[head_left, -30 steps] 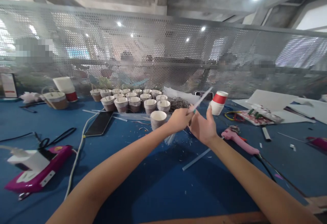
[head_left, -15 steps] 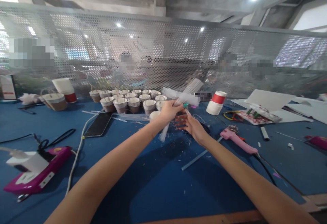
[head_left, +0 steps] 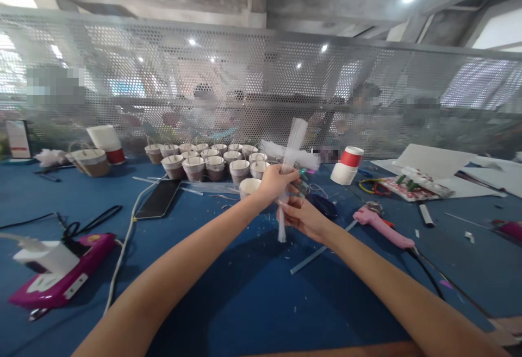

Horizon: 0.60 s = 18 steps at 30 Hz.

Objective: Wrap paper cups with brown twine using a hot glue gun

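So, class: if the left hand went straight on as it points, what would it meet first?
Probably the white packet just beyond the left hand, which grips a bundle of clear sticks; depth is unclear, so it might pass above.

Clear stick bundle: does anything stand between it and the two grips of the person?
Nothing visible does. The left grip is closed around the middle of the upright clear stick bundle, and the right grip touches it just below. The paper cups stand further back.
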{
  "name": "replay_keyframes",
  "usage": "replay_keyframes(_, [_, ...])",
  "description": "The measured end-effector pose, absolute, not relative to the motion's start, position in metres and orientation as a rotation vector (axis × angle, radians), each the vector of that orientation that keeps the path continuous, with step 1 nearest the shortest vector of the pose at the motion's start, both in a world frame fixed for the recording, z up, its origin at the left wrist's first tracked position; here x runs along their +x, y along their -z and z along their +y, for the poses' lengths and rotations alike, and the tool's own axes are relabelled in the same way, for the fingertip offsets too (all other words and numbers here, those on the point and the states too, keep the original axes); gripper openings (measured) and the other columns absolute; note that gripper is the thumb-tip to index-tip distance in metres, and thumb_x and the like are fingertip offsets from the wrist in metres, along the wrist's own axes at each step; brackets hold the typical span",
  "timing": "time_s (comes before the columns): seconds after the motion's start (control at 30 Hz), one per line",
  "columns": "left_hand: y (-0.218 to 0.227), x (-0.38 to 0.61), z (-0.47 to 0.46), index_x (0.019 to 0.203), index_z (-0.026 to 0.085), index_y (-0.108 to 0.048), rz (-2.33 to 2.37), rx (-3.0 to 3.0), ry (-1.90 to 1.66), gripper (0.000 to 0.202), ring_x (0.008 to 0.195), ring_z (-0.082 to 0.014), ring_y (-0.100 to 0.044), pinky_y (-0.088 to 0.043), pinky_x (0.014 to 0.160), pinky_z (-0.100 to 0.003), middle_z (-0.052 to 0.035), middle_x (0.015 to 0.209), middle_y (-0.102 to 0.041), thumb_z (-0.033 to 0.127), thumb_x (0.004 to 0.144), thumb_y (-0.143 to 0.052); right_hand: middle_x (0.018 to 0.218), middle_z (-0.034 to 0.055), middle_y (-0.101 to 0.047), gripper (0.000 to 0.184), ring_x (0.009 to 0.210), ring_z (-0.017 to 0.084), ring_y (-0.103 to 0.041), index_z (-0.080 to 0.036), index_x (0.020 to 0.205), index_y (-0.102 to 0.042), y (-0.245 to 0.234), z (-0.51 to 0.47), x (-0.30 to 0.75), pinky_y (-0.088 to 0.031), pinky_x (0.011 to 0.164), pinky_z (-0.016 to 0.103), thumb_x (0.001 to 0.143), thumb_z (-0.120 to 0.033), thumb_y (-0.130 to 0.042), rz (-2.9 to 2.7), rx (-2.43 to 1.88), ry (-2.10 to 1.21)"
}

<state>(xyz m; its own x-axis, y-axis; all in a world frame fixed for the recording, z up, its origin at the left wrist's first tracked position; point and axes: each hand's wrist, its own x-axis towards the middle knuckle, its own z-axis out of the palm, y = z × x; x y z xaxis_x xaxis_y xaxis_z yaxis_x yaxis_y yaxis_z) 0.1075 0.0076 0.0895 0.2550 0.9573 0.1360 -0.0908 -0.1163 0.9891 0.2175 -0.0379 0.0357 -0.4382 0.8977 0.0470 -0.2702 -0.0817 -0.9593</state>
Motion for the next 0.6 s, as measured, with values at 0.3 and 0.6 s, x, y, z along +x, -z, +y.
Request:
replay_keyframes(0.3, [-0.142,0.05,0.039,0.061,0.015,-0.057,0.715,1.157,-1.836,0.019,0.052,-0.0051,-0.057,-0.051,0.064,-0.018,0.0041,0.055,-0.058,0.015,0.079,-0.062,0.062,-0.0026,-0.06,0.03,0.057,0.01,-0.055,-0.019,0.072,-0.063,-0.039,-0.029,0.241,-0.045,0.059,0.025,0.061,-0.037,-0.085,-1.382,-0.668,-1.733])
replay_keyframes(0.6, [-0.157,-0.066,0.065,0.049,0.018,-0.054,1.588,1.777,-1.649,0.024,0.069,-0.0216,-0.064,-0.049,0.065,-0.028,0.0001,0.043,-0.051,0.016,0.063,-0.074,0.064,-0.0039,-0.046,0.026,0.058,0.012,-0.043,-0.025,0.069,-0.056,-0.06,-0.019,0.257,-0.042,0.059,0.028,0.066,-0.038,-0.078,-1.052,-0.574,-1.552])
